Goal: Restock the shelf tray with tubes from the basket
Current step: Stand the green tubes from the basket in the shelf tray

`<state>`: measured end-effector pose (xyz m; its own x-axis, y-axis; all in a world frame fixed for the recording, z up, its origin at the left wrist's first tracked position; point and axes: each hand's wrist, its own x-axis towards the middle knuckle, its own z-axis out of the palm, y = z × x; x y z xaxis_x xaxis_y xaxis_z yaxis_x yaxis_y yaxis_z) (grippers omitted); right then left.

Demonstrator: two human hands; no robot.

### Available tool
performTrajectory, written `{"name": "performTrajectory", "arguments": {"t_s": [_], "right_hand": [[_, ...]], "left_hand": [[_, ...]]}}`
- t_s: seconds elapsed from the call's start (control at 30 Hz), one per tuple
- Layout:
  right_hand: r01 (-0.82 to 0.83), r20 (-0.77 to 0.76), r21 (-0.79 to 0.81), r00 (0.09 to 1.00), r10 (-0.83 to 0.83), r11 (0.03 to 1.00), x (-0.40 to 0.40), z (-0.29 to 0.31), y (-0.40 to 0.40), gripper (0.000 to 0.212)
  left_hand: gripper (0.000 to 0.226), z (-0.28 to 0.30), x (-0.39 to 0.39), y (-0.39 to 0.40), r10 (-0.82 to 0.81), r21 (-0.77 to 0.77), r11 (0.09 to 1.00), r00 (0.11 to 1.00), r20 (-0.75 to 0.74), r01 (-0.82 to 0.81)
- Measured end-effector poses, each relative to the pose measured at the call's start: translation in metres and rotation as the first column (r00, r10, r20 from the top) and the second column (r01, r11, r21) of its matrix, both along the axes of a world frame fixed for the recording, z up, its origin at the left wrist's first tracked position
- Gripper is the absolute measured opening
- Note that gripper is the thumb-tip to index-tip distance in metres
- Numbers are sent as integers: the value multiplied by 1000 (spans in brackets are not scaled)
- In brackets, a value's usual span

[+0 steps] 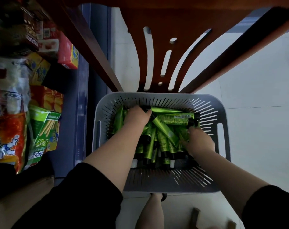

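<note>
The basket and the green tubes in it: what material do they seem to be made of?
The basket looks like moulded grey plastic with a matte finish: thin even slits and cut-out handles. The green tubes look like glossy laminate or metallic foil, because they shine; their caps seem to be black plastic. This is a judgement from look alone.

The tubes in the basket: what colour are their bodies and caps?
The tubes have metallic green bodies with black caps, seen in the head view.

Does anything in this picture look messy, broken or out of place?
Nothing looks broken or spilled. The green tubes lie jumbled at all angles inside the grey basket, where the left hand and the right hand are reaching among them. The snack packs on the left lean unevenly.
</note>
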<state>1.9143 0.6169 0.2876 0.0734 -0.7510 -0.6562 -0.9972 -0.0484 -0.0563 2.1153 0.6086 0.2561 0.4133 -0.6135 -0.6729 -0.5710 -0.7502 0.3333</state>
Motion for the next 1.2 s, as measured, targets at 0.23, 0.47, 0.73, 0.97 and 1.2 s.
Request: {"name": "performTrajectory", "arguments": {"t_s": [0.23, 0.47, 0.73, 0.97, 1.2], "right_hand": [[37, -111, 73, 993, -29, 997, 9, -6, -9, 36], [114, -146, 150, 985, -92, 982, 21, 2, -15, 21], [459, 27, 475, 845, -534, 751, 27, 19, -21, 30], [459, 242, 671, 607, -757, 582, 29, 69, -8, 20], [329, 470, 666, 513, -719, 670, 47, 132, 4, 51]], "left_hand": [[49, -9, 5, -13, 49, 87, 995, 999, -15, -47], [40, 4, 20, -7, 399, 228, 912, 865, -304, -341], [37, 43, 20, 37, 593, 338, 801, 575, -564, -494], [47, 95, 17, 69, 679, 407, 679, 311, -665, -611], [56, 170, 5, 96, 540, 234, 636, 208, -816, -735]]}}
